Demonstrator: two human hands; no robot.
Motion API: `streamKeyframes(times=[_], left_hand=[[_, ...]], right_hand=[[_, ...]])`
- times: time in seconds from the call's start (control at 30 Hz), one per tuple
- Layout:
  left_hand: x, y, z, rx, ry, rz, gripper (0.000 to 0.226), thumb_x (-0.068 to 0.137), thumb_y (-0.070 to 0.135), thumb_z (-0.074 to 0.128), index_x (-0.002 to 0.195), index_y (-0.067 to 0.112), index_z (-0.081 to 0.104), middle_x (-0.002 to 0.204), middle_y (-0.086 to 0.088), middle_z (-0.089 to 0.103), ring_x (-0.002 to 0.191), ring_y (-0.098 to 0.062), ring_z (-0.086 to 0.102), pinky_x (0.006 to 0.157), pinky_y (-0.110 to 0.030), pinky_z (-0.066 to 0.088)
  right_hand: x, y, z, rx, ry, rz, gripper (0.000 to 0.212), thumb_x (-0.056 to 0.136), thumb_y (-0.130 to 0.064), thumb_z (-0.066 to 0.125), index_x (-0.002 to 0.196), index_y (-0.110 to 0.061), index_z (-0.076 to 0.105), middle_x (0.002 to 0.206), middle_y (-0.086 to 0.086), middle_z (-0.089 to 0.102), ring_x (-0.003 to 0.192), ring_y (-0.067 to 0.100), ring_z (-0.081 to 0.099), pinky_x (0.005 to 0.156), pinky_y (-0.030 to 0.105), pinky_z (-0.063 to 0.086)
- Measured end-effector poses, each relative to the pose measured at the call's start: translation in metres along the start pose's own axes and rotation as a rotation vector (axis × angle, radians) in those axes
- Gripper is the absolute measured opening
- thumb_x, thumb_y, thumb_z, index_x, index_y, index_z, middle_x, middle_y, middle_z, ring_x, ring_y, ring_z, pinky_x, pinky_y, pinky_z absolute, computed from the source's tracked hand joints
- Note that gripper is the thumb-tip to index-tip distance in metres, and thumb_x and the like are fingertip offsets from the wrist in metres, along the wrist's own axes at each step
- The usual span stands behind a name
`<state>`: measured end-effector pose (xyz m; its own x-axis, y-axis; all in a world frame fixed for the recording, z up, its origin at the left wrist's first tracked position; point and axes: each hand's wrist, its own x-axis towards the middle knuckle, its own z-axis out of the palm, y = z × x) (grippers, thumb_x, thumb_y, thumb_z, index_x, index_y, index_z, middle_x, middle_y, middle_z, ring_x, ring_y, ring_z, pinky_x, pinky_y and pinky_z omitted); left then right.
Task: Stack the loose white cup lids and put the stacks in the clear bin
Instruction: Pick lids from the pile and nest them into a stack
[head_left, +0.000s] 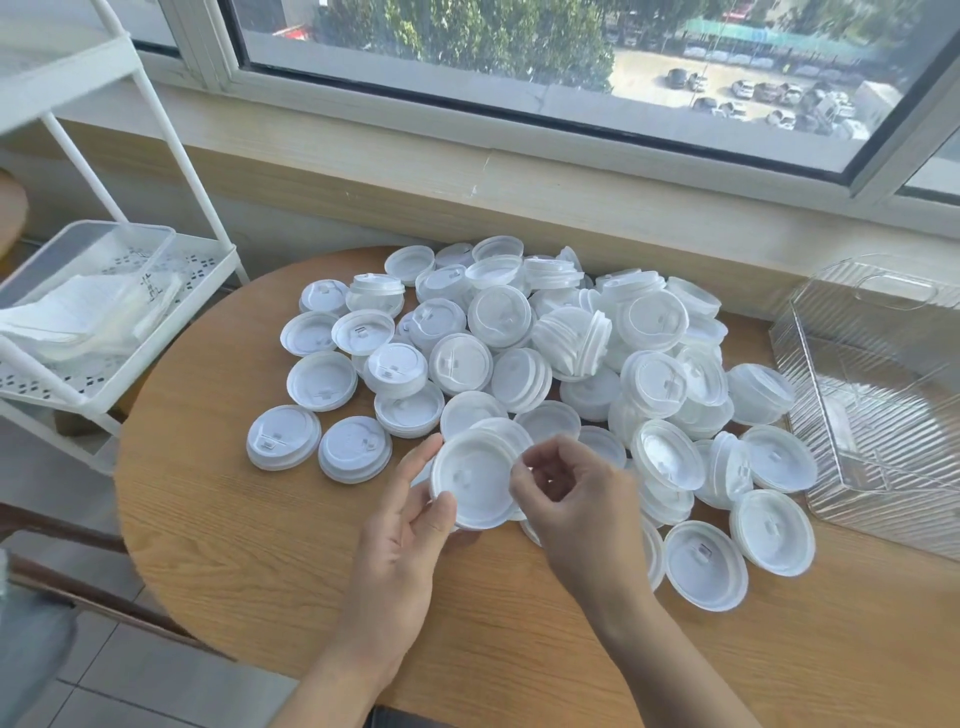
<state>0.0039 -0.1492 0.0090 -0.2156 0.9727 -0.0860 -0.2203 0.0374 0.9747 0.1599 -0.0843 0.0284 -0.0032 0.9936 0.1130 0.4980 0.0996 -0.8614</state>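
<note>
Both grips, left hand (410, 519) and right hand (566, 499), grasp one lid stack (475, 480).

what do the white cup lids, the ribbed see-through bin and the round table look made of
White round cup lids: thin moulded plastic, probably, semi-translucent with a soft sheen.
Clear ribbed bin: hard transparent plastic, it seems; the table shows through its glossy ridged walls.
Round table: wood or wood-look laminate, matte, with straight grain lines; which one is unclear.
</note>
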Motion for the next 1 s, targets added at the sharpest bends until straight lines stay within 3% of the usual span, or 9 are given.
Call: streamKeyframes(times=[0.13, 0.2, 0.3, 0.63, 0.7, 0.8, 0.87, 0.93, 1.0], left_hand=[[-0.003, 0.002, -0.001, -0.02, 0.008, -0.003, 0.048, 0.102, 0.02, 0.053, 0.147, 0.034, 0.052, 0.134, 0.004, 0.071, 0.125, -0.019, 0.067, 0.098, -0.042, 0.058], [-0.003, 0.001, -0.003, -0.036, 0.018, -0.012, 0.048, 0.101, 0.021, 0.053, 0.148, 0.032, 0.052, 0.134, 0.004, 0.071, 0.124, -0.022, 0.068, 0.097, -0.043, 0.06], [-0.004, 0.0, -0.004, -0.04, 0.014, -0.019, 0.047, 0.102, 0.019, 0.052, 0.148, 0.031, 0.053, 0.136, 0.004, 0.07, 0.124, -0.023, 0.068, 0.097, -0.047, 0.059], [-0.006, -0.008, -0.009, -0.051, 0.058, -0.05, 0.042, 0.098, 0.018, 0.054, 0.138, 0.025, 0.064, 0.129, 0.012, 0.072, 0.119, -0.013, 0.07, 0.091, -0.039, 0.062], [-0.005, -0.009, -0.009, -0.044, 0.052, -0.059, 0.045, 0.099, 0.018, 0.054, 0.142, 0.027, 0.061, 0.132, 0.007, 0.072, 0.121, -0.016, 0.069, 0.093, -0.039, 0.061], [-0.002, -0.011, -0.011, -0.043, 0.066, -0.063, 0.048, 0.099, 0.02, 0.054, 0.146, 0.03, 0.056, 0.131, 0.003, 0.072, 0.122, -0.019, 0.069, 0.095, -0.04, 0.061], [0.001, -0.011, -0.013, -0.033, 0.085, -0.053, 0.048, 0.099, 0.021, 0.054, 0.146, 0.031, 0.055, 0.128, 0.002, 0.074, 0.121, -0.018, 0.069, 0.091, -0.036, 0.062], [0.005, -0.013, -0.018, -0.033, 0.102, -0.05, 0.049, 0.099, 0.022, 0.054, 0.147, 0.031, 0.054, 0.129, 0.0, 0.073, 0.121, -0.018, 0.069, 0.088, -0.033, 0.062], [0.009, -0.015, -0.022, -0.037, 0.119, -0.054, 0.05, 0.099, 0.021, 0.053, 0.148, 0.031, 0.053, 0.13, 0.0, 0.073, 0.12, -0.019, 0.07, 0.087, -0.033, 0.062]], right_hand=[[-0.008, 0.004, -0.001, 0.043, -0.109, -0.056, 0.029, 0.096, -0.031, 0.073, 0.122, -0.044, 0.07, 0.107, -0.024, 0.067, 0.088, 0.009, 0.069, 0.067, 0.024, 0.054], [-0.012, 0.005, -0.001, 0.141, -0.187, -0.027, 0.036, 0.099, -0.03, 0.07, 0.132, -0.043, 0.068, 0.116, -0.027, 0.068, 0.096, 0.008, 0.07, 0.066, 0.032, 0.06], [-0.017, 0.007, -0.001, 0.161, -0.194, 0.009, 0.036, 0.099, -0.03, 0.071, 0.133, -0.041, 0.068, 0.115, -0.029, 0.069, 0.099, 0.01, 0.071, 0.063, 0.037, 0.061], [-0.017, 0.015, 0.007, 0.164, -0.228, 0.022, 0.034, 0.099, -0.025, 0.072, 0.13, -0.037, 0.07, 0.117, -0.031, 0.066, 0.1, 0.009, 0.068, 0.056, 0.032, 0.059], [-0.016, 0.018, 0.009, 0.132, -0.23, -0.001, 0.034, 0.098, -0.031, 0.071, 0.131, -0.04, 0.068, 0.116, -0.031, 0.065, 0.097, 0.008, 0.069, 0.06, 0.032, 0.059], [-0.011, 0.023, 0.01, -0.004, -0.183, -0.038, 0.035, 0.099, -0.057, 0.06, 0.133, -0.048, 0.064, 0.115, -0.033, 0.064, 0.092, 0.003, 0.065, 0.073, 0.022, 0.053], [-0.004, 0.03, 0.008, -0.14, -0.123, -0.057, 0.044, 0.099, -0.065, 0.049, 0.136, -0.047, 0.063, 0.121, -0.034, 0.061, 0.105, 0.002, 0.06, 0.088, 0.029, 0.051], [0.005, 0.036, 0.007, -0.269, -0.136, -0.047, 0.04, 0.104, -0.058, 0.047, 0.138, -0.046, 0.063, 0.135, -0.028, 0.059, 0.126, 0.004, 0.052, 0.101, 0.033, 0.047], [0.011, 0.04, 0.007, -0.377, -0.194, -0.008, 0.036, 0.106, -0.05, 0.049, 0.138, -0.044, 0.063, 0.146, -0.019, 0.055, 0.138, 0.009, 0.043, 0.108, 0.025, 0.035]])
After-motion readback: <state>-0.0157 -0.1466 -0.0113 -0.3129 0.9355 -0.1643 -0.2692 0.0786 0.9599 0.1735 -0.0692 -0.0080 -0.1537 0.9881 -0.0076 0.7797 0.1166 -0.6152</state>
